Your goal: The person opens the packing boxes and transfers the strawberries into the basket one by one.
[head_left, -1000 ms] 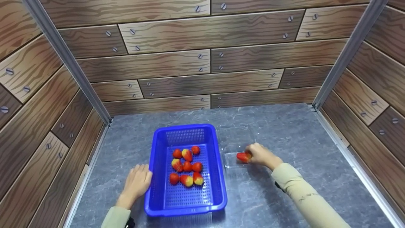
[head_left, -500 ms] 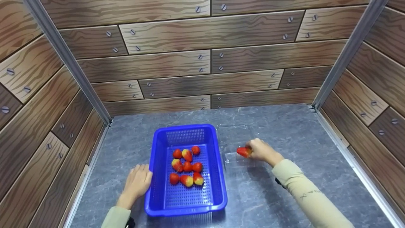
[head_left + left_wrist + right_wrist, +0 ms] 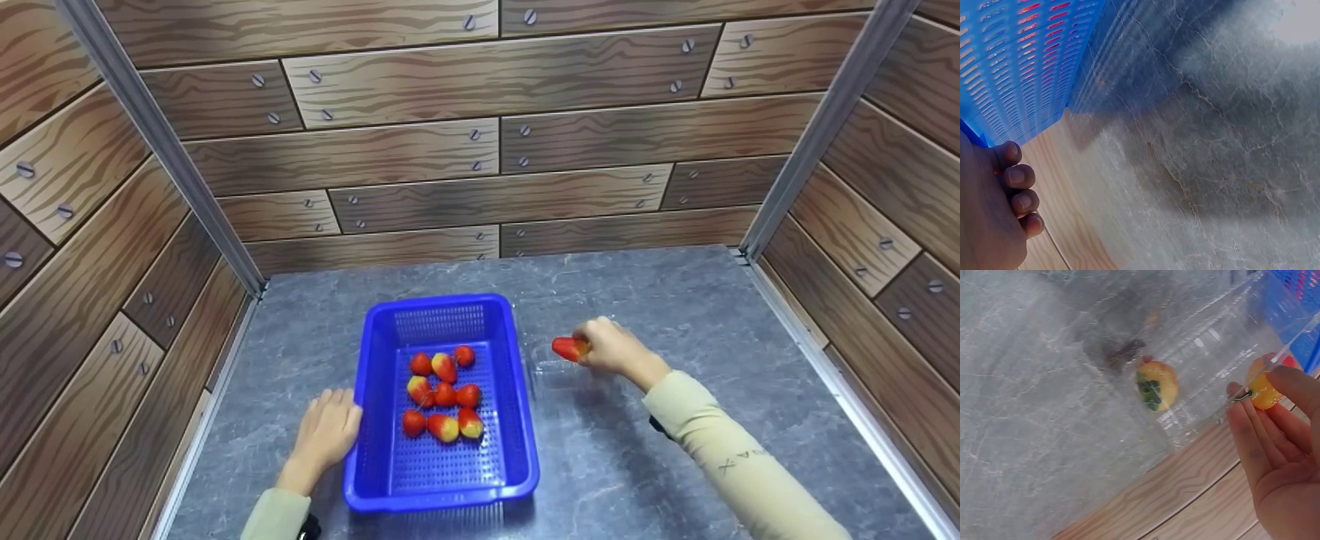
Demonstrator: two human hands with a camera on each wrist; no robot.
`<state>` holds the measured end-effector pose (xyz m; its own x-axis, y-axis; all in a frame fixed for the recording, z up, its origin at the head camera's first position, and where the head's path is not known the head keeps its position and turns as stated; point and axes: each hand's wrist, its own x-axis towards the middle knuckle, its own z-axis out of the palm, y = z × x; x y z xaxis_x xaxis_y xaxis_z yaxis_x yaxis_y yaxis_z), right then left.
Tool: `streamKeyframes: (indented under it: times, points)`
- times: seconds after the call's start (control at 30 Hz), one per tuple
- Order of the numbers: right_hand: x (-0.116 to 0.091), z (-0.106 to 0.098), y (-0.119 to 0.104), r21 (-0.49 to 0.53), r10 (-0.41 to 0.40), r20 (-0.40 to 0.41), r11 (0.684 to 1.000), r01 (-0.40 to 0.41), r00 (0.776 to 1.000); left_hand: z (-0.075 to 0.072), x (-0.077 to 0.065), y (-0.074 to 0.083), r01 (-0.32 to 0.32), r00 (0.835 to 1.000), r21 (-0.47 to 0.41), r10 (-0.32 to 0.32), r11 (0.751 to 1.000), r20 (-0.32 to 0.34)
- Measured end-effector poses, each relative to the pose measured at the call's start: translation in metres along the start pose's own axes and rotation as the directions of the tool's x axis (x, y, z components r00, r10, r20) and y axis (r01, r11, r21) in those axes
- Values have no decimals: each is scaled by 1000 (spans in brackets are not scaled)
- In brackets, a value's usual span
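Note:
My right hand (image 3: pixel 616 351) pinches a red and yellow strawberry (image 3: pixel 568 349) by its yellow end, over a clear plastic box (image 3: pixel 1213 354). In the right wrist view the held strawberry (image 3: pixel 1265 385) shows a thin green stem between thumb and fingers. A second strawberry (image 3: pixel 1159 385), yellow-orange with green leaves, appears at the clear box in that view. My left hand (image 3: pixel 326 429) holds the left rim of a blue perforated basket (image 3: pixel 442 495), its fingertips (image 3: pixel 1021 177) curled beside the basket wall. Several red and yellow strawberries (image 3: pixel 445 394) lie in rows on the basket floor.
A grey marbled tabletop (image 3: pixel 675 300) carries the basket, with the clear box close against its right side. Wood-patterned panels (image 3: pixel 495 135) rise at the back and both sides, with metal rails (image 3: pixel 832 382) along the side edges.
My right hand has moved slightly away from me and to the left with the strawberry. The left hand and the basket stay in place.

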<state>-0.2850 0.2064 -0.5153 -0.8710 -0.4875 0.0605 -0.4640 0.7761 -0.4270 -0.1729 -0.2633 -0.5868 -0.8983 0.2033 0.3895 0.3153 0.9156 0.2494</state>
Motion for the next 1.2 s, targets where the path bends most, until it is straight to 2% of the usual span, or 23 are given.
streamKeyframes:
  times: [0.3, 0.63, 0.93, 1.2]
  points:
    - [0, -7, -16, 11, 33, -6, 999, -33, 999, 0, 1, 1, 6, 1000, 4, -6, 1000, 4]
    - [2, -12, -39, 15, 32, -69, 999, -32, 997, -1, 0, 1, -5, 1000, 22, 5, 1000, -2]
    - [0, -6, -71, 41, -2, -117, 999, 7, 993, -2, 1, 2, 2, 1000, 32, -2, 999, 2]
    - [-1, 7, -96, 65, -83, -128, 994, 92, 988, 0, 1, 1, 11, 1000, 13, -11, 1000, -11]
